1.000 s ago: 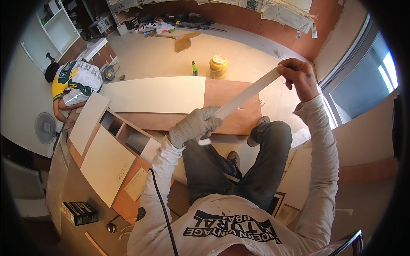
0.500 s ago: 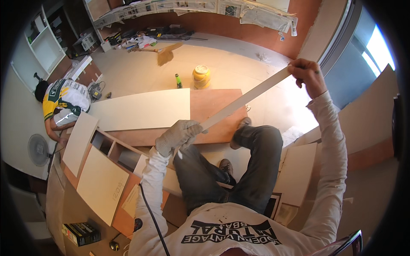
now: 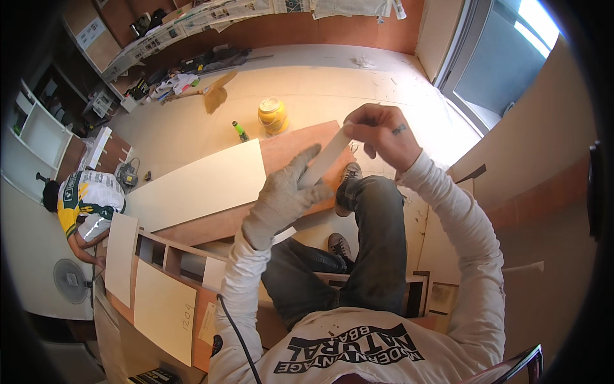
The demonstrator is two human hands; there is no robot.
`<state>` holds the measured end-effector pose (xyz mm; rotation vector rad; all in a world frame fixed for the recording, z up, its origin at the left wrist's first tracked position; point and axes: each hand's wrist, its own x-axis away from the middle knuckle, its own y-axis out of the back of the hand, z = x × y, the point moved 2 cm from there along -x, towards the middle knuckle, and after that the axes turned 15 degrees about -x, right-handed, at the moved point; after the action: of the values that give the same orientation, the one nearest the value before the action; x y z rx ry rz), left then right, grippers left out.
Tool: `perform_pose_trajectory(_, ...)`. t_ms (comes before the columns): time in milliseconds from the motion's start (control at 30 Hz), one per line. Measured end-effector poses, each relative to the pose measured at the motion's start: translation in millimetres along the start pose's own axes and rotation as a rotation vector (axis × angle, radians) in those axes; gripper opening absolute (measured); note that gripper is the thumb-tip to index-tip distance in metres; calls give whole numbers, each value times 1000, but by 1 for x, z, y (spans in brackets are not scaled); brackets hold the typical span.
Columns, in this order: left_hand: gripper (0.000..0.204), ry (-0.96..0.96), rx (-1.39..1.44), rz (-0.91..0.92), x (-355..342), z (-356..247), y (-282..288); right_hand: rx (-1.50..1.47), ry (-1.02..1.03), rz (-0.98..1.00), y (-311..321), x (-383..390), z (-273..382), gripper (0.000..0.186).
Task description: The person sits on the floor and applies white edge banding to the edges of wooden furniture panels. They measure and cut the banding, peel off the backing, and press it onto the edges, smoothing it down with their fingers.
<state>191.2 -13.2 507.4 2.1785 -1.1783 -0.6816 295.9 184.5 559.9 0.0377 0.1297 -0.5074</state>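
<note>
A narrow white strip (image 3: 327, 155), like edge banding, slants between my two hands. The bare right hand (image 3: 384, 131) is closed, pinching its upper end between thumb and fingers. The left hand (image 3: 281, 198), in a grey-white knit glove, has its thumb and forefinger spread apart, with the strip running between them into the palm; its other fingers are partly hidden. A short white piece (image 3: 283, 235) shows below the glove, perhaps the strip's other end. Beneath my hands lies a reddish-brown board (image 3: 304, 160) with a white panel (image 3: 198, 182) on it.
To the left stands a cabinet frame with open compartments (image 3: 173, 261) and cream panels (image 3: 163, 313). A co-worker (image 3: 89, 198) bends over at far left near a fan (image 3: 71, 281). Beyond the board are a yellow bucket (image 3: 273, 116), a green bottle (image 3: 240, 131) and a broom (image 3: 217, 96).
My right hand has come down and left, nearer the glove, so less strip shows between them. The gloved fingers have spread from a closed grip. The view has turned right.
</note>
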Motion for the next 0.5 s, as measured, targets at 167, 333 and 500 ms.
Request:
perform_pose_trajectory(167, 63, -204, -247, -400, 0, -25, -9, -46, -16, -7, -15, 31, 21, 19)
perform_pose_trajectory(333, 54, -220, -422, -524, 25, -57, -10, -117, -62, -22, -26, 61, 21, 18)
perform_pose_trajectory(500, 45, -249, -434, -545, 44, -58, 5, -276, -86, 58, -48, 75, 25, 24)
